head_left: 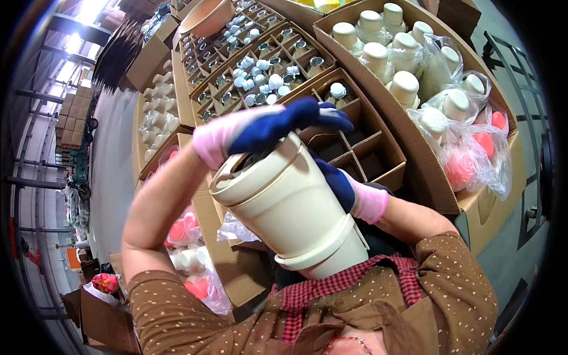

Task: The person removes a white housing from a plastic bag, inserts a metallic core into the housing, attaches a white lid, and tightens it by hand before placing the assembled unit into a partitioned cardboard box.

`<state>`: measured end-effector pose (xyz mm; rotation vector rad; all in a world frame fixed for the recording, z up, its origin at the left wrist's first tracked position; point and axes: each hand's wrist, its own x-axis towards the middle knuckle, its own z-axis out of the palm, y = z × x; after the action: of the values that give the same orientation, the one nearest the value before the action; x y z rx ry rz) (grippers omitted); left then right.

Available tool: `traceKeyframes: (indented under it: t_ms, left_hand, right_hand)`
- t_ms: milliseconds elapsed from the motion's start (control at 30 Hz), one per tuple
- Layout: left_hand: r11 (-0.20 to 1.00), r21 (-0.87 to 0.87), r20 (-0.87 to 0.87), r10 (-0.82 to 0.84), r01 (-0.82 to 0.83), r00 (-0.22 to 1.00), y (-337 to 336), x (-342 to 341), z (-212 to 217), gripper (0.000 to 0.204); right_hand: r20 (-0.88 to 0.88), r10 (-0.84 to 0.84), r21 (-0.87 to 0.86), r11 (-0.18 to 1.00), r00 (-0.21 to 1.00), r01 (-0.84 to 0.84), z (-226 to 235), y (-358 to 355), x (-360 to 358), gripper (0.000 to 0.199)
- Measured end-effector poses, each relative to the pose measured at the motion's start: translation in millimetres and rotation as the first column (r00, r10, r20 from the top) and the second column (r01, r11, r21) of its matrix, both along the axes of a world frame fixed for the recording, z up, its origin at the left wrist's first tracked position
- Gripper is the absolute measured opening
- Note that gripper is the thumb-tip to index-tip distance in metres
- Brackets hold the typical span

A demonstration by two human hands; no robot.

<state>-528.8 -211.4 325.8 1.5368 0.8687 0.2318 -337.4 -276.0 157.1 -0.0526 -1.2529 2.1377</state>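
Against my chest leans a large cream plastic vessel (296, 204), like the body of a vacuum jug, tilted with its rimmed end up and to the left. Over that upper end curves my left hand (281, 127), in a blue and pink glove, its fingers close together along the rim. What its palm touches is hidden. My right hand (346, 189), gloved the same way, is closed around the vessel's right side, and its fingertips are partly out of sight. Behind both hands stands a divided carton (378, 168) with a white-capped bottle-like piece (337, 92) in one compartment.
Farther back, a divided carton (198, 97) holds several shiny-topped pieces and loose white caps (260, 77). A peach basin (207, 16) sits at the far end. To the right, a long carton (414, 160) holds cream-lidded flasks (405, 86) and bagged red-lidded ones (461, 168). More cartons line my left.
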Motion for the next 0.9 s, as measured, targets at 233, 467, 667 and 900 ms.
traceKeyframes:
  t_ms: [233,467,667,900]
  left_hand:
    - [0.983,-0.008,0.152,0.181,-0.182,0.972,33.7,-18.7,16.9,0.078]
    - [0.958,-0.186,0.212,0.255,-0.217,0.944,28.6,-35.5,-8.3,0.081]
    - [0.995,-0.054,0.15,0.086,-0.079,0.985,-43.8,-8.5,-16.3,0.053]
    - [0.892,0.087,0.383,0.382,-0.445,0.841,-11.8,-118.1,7.5,0.048]
  right_hand:
    - [-0.112,0.112,-0.177,0.975,0.987,-0.131,-10.9,10.1,-13.8,0.063]
    - [-0.013,0.13,-0.28,0.951,0.991,-0.128,55.2,-0.9,26.9,0.048]
    - [0.101,0.039,-0.128,0.991,0.994,-0.026,75.6,-2.1,25.3,0.051]
    - [0.09,0.061,-0.047,0.997,0.994,-0.057,22.8,-0.3,22.2,0.053]
